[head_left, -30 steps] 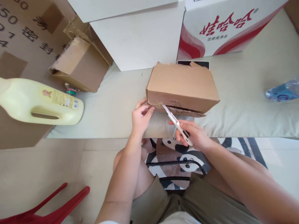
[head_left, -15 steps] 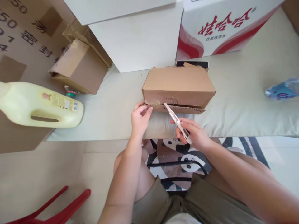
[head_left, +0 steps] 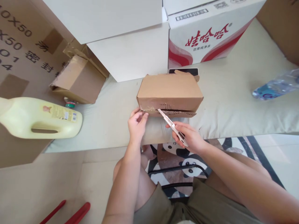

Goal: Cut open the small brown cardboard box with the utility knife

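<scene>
A small brown cardboard box [head_left: 171,87] lies on the cloth-covered surface in front of me. Along its near lower edge a torn flap [head_left: 177,114] stands slightly away from the box, leaving a dark gap. My left hand [head_left: 137,124] pinches the left end of that flap between thumb and fingers. In my right hand [head_left: 189,135] is a white utility knife [head_left: 171,125], its blade extended and pointing up and left. The blade tip is at the gap, left of the flap's middle; how deep it goes, I cannot tell.
A white phone-like object [head_left: 184,71] lies behind the box, before large white cartons [head_left: 133,53]. To the left are a yellow jug [head_left: 44,118] and an opened cardboard box [head_left: 80,79]. A plastic water bottle [head_left: 273,87] lies right. Red bars [head_left: 78,213] show at lower left.
The whole view has shifted a little, as my head moved. The knife tip sits slightly farther left along the gap. Both hands keep their grips.
</scene>
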Demonstrator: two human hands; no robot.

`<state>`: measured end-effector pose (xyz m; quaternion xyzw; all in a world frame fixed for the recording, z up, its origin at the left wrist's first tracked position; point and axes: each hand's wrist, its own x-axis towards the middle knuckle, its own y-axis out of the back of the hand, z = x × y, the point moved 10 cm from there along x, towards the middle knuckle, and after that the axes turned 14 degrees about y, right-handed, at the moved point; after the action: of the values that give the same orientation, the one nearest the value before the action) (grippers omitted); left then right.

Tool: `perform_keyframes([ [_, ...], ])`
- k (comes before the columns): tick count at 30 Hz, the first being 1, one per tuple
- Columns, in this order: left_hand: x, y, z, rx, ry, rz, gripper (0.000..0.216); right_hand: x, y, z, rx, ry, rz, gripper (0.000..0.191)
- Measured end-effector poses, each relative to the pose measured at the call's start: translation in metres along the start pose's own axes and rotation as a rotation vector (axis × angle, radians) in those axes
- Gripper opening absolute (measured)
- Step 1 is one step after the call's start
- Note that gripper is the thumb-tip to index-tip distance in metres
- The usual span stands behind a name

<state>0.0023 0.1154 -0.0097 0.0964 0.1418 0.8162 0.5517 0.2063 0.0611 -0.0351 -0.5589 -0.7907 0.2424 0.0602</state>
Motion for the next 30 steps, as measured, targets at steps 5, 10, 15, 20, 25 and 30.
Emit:
perform_keyframes([
  [5, -0.001, 0.0, 0.002, 0.013, -0.022, 0.002, 0.029, 0.0, 0.0, -0.003, 0.013, 0.001, 0.011, 0.031],
  [10, -0.005, -0.006, 0.011, 0.071, -0.074, -0.03, 0.027, -0.001, -0.003, 0.002, 0.064, -0.053, -0.017, 0.033],
  [15, -0.007, -0.008, 0.018, 0.078, -0.111, -0.027, 0.026, -0.001, -0.005, 0.003, 0.084, -0.067, -0.036, 0.036],
  [20, -0.01, -0.011, 0.022, 0.085, -0.138, -0.055, 0.024, -0.002, -0.015, 0.004, 0.088, -0.07, -0.117, 0.034],
  [25, -0.011, -0.015, 0.021, 0.077, -0.125, -0.076, 0.021, -0.002, -0.017, 0.003, 0.101, -0.049, -0.114, 0.032],
  [30, -0.003, -0.005, 0.011, 0.033, -0.07, -0.012, 0.022, 0.0, -0.003, -0.001, 0.104, -0.027, 0.001, 0.032],
])
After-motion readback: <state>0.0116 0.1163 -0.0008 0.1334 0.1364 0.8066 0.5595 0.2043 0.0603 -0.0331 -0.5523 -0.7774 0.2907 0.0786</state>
